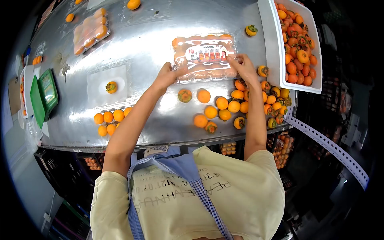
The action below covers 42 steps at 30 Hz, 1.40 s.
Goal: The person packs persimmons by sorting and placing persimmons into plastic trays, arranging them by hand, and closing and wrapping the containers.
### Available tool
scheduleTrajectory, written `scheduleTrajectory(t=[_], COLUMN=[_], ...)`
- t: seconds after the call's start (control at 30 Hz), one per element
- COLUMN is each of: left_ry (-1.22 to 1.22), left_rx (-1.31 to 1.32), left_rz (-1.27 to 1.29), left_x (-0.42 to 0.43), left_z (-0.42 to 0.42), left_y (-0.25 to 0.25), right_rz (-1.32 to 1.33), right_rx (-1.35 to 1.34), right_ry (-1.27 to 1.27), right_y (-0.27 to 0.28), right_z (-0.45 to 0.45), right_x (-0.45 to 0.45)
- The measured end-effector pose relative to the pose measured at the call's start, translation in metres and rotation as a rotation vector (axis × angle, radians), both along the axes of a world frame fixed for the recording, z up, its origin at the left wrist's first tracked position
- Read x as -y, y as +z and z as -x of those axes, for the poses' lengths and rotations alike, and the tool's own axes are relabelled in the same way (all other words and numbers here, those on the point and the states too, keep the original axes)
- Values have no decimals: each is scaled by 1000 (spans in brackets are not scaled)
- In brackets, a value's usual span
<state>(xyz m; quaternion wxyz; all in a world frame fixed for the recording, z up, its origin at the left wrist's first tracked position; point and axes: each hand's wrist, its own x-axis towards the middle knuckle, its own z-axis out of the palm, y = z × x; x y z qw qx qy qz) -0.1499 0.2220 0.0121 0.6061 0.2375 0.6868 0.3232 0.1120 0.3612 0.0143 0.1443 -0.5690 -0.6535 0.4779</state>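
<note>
A clear plastic clamshell pack of persimmons (pixel 200 71) with a printed label lies in front of me on the metal table (pixel 152 36). My left hand (pixel 167 76) grips its left edge, fingers partly hidden by the pack's side. On the opposite edge my right hand (pixel 243 66) is closed, its thumb on the lid near the label. The lid looks shut over rows of orange fruit. Just below the pack, loose persimmons (pixel 222 103) spread across the table, several of them under and beside my right forearm.
A white foam box (pixel 269 44) full of persimmons stands at the right. Another fruit pack (pixel 91 32) lies at the upper left. A single persimmon (pixel 111 87) rests on a whitish sheet (pixel 96 94); more fruit (pixel 108 117) sits near the front edge. A green container (pixel 48 90) is far left.
</note>
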Motion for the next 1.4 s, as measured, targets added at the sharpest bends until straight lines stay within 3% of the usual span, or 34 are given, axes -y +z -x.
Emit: scheduleTrajectory(t=[0.13, 0.27, 0.3, 0.43, 0.53, 0.57, 0.63, 0.67, 0.73, 0.8, 0.9, 1.0, 1.03, 1.07, 1.17, 1.27, 1.3, 1.4], left_ry=[337, 361, 351, 294, 371, 398, 458, 424, 633, 624, 737, 659, 680, 688, 560, 256, 252, 270], left_rx=[387, 415, 413, 431, 406, 428, 415, 530, 285, 301, 369, 227, -2, 65, 363, 1303, 1301, 720], left_rz=[-75, -89, -91, -112, -131, -138, -114, -163, -227, -214, -309, -522, -668, -743, -1066, -1005, -966, -890], left_x=[8, 7, 8, 11, 17, 18, 29, 36, 37, 61, 75, 96, 102, 109, 146, 214, 237, 283], left_z=[4, 18, 18, 10, -3, -9, -14, -17, -54, -60, -72, -69, -71, -70, -53, 19, 38, 64], left_y=[19, 23, 25, 24, 2, 2, 36, 35, 7, 38, 44, 50, 53, 57, 82, 115, 131, 147], right_rz=[190, 514, 588, 634, 561, 601, 542, 501, 502, 439, 285, 144, 94, 72, -36, -88, -91, -15], right_rx=[-301, -1008, -1063, -1058, -985, -955, -908, -903, -899, -859, -865, -923, -946, -1004, -1149, -1172, -1136, -993], right_ry=[-152, -610, -694, -672, -496, -555, -503, -482, -600, -657, -593, -498, -390, -316, -186, -77, -6, 277], right_y=[13, 9, -4, 8, -24, -25, -34, -24, -34, -21, -25, -6, 7, 20, 72, 128, 145, 165], right_z=[16, 27, 23, 41, 39, 34, 24, 28, 21, 31, 30, 43, 49, 56, 72, 99, 108, 133], right_x=[18, 58, 72, 117, 115, 113, 104, 104, 92, 97, 95, 106, 111, 114, 125, 153, 171, 217])
